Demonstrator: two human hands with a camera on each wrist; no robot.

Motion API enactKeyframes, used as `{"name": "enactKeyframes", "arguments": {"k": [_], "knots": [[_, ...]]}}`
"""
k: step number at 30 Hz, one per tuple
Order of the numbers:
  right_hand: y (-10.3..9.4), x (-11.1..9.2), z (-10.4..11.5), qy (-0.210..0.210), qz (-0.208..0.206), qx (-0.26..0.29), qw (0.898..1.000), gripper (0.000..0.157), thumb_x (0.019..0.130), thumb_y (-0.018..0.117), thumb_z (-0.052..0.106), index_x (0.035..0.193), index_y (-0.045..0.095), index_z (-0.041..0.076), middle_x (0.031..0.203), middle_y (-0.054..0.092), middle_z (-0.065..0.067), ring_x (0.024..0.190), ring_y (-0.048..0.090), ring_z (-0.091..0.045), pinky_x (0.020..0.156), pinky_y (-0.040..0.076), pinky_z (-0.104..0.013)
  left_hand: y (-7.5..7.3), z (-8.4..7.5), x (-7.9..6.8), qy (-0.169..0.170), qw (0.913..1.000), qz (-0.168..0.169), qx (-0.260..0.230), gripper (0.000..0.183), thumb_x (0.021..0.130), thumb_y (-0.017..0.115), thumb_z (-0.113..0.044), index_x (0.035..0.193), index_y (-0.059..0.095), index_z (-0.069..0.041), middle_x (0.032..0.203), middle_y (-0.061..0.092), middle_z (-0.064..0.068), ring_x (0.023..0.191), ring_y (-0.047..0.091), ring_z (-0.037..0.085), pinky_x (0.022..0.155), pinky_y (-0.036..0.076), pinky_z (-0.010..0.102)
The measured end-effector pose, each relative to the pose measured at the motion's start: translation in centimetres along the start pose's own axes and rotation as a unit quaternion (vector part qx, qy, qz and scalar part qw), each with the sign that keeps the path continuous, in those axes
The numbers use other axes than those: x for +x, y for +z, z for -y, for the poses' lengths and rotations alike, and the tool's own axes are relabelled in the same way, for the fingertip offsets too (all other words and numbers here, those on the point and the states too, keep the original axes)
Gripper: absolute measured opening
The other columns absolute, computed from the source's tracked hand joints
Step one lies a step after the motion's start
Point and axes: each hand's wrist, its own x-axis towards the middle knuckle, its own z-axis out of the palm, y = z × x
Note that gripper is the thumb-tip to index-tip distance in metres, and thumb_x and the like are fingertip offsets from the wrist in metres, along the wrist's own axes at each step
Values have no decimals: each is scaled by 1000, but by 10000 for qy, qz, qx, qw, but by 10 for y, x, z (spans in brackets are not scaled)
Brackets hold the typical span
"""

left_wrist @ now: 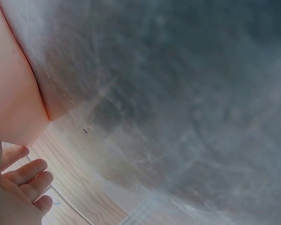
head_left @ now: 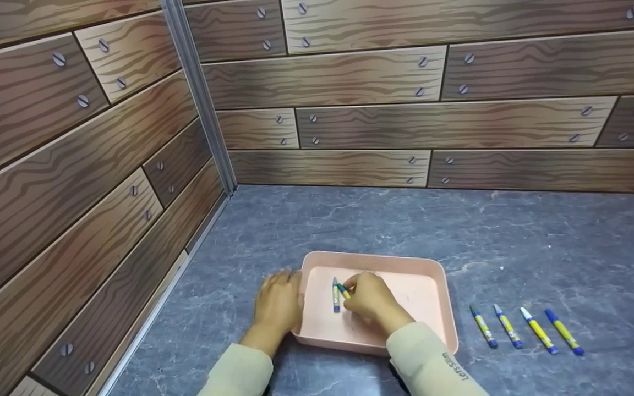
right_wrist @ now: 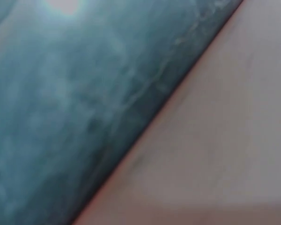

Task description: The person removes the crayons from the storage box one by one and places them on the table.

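Observation:
A shallow pink tray (head_left: 416,294) sits on the table; its side also shows in the left wrist view as a pink wall (left_wrist: 14,84). My right hand (head_left: 375,301) is inside the tray and pinches a green-tipped crayon (head_left: 343,290) with a yellow wrapper, partly hidden by the fingers. Just left of it, a grey-tipped crayon (head_left: 336,298) with a yellow and blue wrapper lies on the tray floor. My left hand (head_left: 278,302) rests against the tray's left side, its fingers (left_wrist: 30,173) loosely bent and holding no crayon.
Right of the tray, several crayons lie in a slanted row: a dark green one (head_left: 483,326), a grey one (head_left: 508,326), a white one (head_left: 538,330) and a blue one (head_left: 564,331). Wood-patterned walls (head_left: 350,126) bound the grey marbled table (head_left: 515,236) behind and at left.

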Motion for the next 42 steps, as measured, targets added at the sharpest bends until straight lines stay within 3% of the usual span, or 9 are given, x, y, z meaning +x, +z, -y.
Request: {"name": "enactKeyframes", "arguments": {"k": [9,18,23,27,30,37,42], "knots": [[-4,-1,-4,28,195,469,9987,32,64,70,-3,95,73,2,76,63,-2,74,56,-16,69,51,-31,1,-1,0,4,9999,-84,56,39,83,69,-17,118,64,-1,119,62,19,113,57,34,103,38,49],[-10,-2,-12,-4,100,785,9969,35,65,69,-6,99,72,0,76,64,-1,75,58,-14,71,52,-30,0,-2,0,53,9999,-147,40,38,83,69,-16,118,64,-1,118,62,19,112,57,35,102,39,49],[-17,-3,-15,3,74,796,9968,38,64,67,-6,101,72,1,77,64,-1,76,58,-14,69,51,-29,-1,-2,-1,5,10000,11,-4,39,84,68,-16,120,63,-1,120,61,19,115,56,35,104,37,49],[-23,-4,-16,70,90,948,9954,38,65,66,-6,102,72,1,76,63,-1,72,57,-14,58,51,-26,-2,-2,-1,-53,9999,105,-70,40,85,68,-17,121,62,-1,122,60,20,117,54,36,105,36,49],[-32,-6,-16,268,62,1100,9936,38,67,66,-6,104,72,2,79,63,-2,71,56,-13,51,51,-25,-2,-3,0,-16,10000,64,-41,39,85,68,-17,120,63,-1,122,60,20,116,55,35,104,36,48],[-63,-10,-22,417,-124,1085,9931,39,69,64,-7,107,70,-1,85,67,-5,82,60,-17,68,54,-28,-1,-2,0,27,10000,-84,25,39,83,69,-16,119,63,-1,119,62,19,114,56,35,103,38,48],[-88,-15,-35,380,-217,1107,9929,39,72,62,-7,111,67,-5,91,68,-11,84,62,-21,67,55,-28,0,-1,-1,38,10000,-73,46,38,84,68,-16,118,63,-1,118,62,19,113,56,35,103,38,48]]}}
